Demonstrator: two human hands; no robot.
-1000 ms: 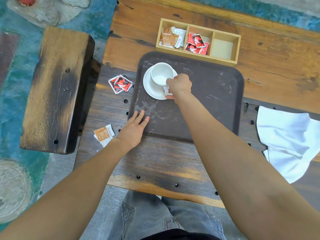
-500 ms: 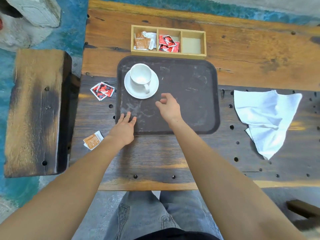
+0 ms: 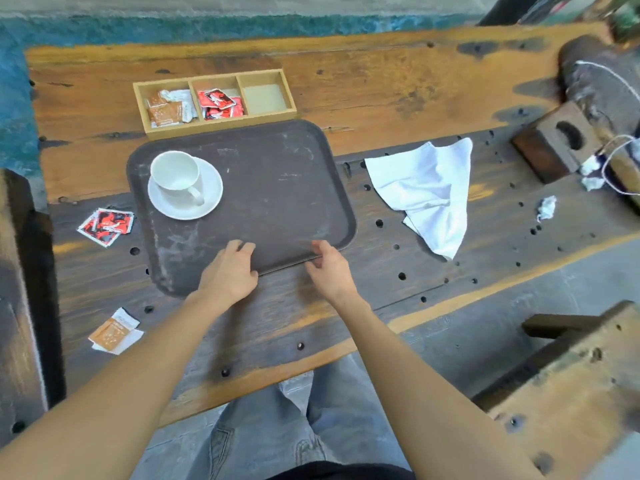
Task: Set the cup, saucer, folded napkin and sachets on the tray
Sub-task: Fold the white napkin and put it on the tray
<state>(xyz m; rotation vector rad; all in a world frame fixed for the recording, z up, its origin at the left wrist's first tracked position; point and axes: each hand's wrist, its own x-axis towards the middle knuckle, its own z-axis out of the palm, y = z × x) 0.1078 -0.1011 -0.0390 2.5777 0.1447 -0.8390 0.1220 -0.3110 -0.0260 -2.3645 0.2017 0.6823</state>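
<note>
A white cup (image 3: pixel 175 173) stands on its white saucer (image 3: pixel 207 199) in the far-left corner of the dark brown tray (image 3: pixel 277 188). My left hand (image 3: pixel 228 271) rests on the tray's near edge, fingers loosely apart. My right hand (image 3: pixel 329 268) hovers at the same edge further right, fingers spread and holding nothing. A crumpled white napkin (image 3: pixel 429 192) lies on the table right of the tray. Red sachets (image 3: pixel 107 225) lie left of the tray, and orange and white sachets (image 3: pixel 116 332) lie near the table's front-left edge.
A wooden three-compartment box (image 3: pixel 214 126) behind the tray holds orange and red sachets; its right compartment is bare. A wooden block with a hole (image 3: pixel 554 143) and paper scraps (image 3: pixel 547 207) lie at the far right. Benches flank the table on both sides.
My right hand let go of the cup's handle and drew back to the tray's near edge. My left hand slid right along that edge. The view swung right.
</note>
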